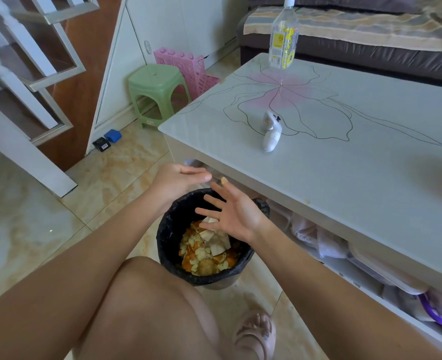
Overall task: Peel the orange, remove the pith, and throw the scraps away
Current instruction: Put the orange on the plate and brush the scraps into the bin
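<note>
A bin with a black liner (167, 237) stands on the floor by the table's near-left corner. Orange peel and pale pith scraps (201, 258) fill it, with crumpled tissue on top. My right hand (230, 211) hovers over the bin, palm up, fingers spread and straight, holding nothing. A small pale scrap (224, 180) shows at one fingertip. My left hand (180, 178) is above the bin's far rim, palm toward the right hand, fingers straight and empty. No orange is in view.
The white glass-topped table (344, 162) fills the right, with a small white device (271, 132) and a clear plastic bottle (283, 35) on it. Bags lie on its lower shelf (344, 253). A green stool (157, 92) and pink basket (186, 66) stand behind. My knee and sandalled foot are below.
</note>
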The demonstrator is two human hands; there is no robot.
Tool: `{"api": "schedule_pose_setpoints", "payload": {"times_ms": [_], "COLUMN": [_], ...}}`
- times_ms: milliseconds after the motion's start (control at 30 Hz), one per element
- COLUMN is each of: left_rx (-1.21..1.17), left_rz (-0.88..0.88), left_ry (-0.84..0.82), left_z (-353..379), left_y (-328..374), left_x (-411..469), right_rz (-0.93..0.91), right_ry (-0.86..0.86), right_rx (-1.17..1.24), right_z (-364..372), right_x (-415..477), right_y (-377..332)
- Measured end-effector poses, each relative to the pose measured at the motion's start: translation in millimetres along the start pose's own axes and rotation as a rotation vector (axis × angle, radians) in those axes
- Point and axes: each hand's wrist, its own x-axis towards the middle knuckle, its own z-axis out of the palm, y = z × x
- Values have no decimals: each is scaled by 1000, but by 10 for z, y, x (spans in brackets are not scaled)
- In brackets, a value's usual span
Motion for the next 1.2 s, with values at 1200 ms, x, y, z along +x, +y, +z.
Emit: {"api": "schedule_pose_setpoints", "payload": {"times_ms": [1200], "left_rx": [12], "left_rz": [-113], "left_ry": [-107], "left_z": [18], "left_y": [-3], "left_x": [-31], "right_rz": [-437], "right_ry": [384], "right_rx": [-757], "right_z": [171], "right_x": [-66], "right_y": [-11]}}
